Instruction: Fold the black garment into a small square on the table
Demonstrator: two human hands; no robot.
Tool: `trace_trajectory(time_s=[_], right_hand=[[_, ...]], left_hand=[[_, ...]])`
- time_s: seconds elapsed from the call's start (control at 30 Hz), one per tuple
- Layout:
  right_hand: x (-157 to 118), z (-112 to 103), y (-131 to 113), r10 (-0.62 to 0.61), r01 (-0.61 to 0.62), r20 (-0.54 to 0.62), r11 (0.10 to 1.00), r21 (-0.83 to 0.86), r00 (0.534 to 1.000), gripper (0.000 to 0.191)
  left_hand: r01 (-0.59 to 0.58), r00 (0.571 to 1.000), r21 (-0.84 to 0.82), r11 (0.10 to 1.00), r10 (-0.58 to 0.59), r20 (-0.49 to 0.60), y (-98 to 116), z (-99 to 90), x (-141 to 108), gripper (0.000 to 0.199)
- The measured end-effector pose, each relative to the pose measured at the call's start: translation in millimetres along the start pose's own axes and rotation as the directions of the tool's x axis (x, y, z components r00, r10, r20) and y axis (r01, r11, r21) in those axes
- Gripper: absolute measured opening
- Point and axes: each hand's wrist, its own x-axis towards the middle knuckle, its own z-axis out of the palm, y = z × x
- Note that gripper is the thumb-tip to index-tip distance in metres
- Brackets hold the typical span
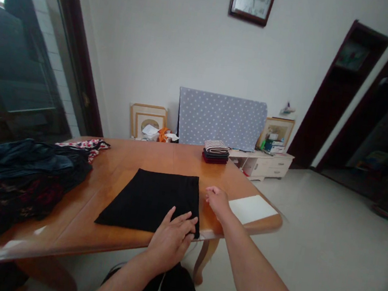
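A black cloth [154, 197] lies flat on the wooden table, roughly four-sided, with its near edge along the table's front. My left hand [174, 236] rests on the cloth's near right corner, fingers spread and holding nothing. Just right of the cloth, my right hand [217, 200] is over the table with its fingers curled together; whether something small is between them cannot be made out. A white sheet [252, 209] lies beyond it on the right end of the table.
Dark clothes [14, 179] are heaped on the left of the wooden table [125, 153]. A folded stack [215, 152] with a striped piece on top sits at the far edge. Behind stand a low white cabinet [271, 167] and a blue dotted cover [220, 120].
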Motion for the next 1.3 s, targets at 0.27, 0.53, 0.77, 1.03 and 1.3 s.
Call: trace_trajectory(time_s=[0.27, 0.53, 0.77, 1.03, 1.3], right_hand=[[24, 7, -17, 0.112, -0.113, 0.058, 0.994, 0.01, 0.992, 0.014], [60, 30, -26, 0.167, -0.163, 0.062, 0.984, -0.072, 0.984, 0.015], [79, 49, -32, 0.149, -0.136, 0.059, 0.975, -0.178, 0.987, 0.014], [90, 47, -32, 0.024, -0.019, 0.007, 0.916, -0.4, 1.0, 0.013], [71, 33, -44, -0.112, 0.094, 0.003, 0.82, -0.565, 0.994, 0.031]], left_hand=[[-0.003, 1.0, -0.008, 1.0, 0.003, 0.017, 2, -12.9, 16, 0.018], [-0.022, 0.994, 0.288, 0.957, -0.01, 0.11, -12, -5.5, 22, 0.034], [-0.001, 0.989, 0.282, 0.96, -0.041, 0.141, -15, -10.5, 24, 0.034], [0.003, 0.989, 0.237, 0.972, -0.039, 0.144, -19, -11.9, 24, 0.035], [0.009, 0.989, 0.228, 0.974, -0.043, 0.142, -22, -10.2, 24, 0.037]])
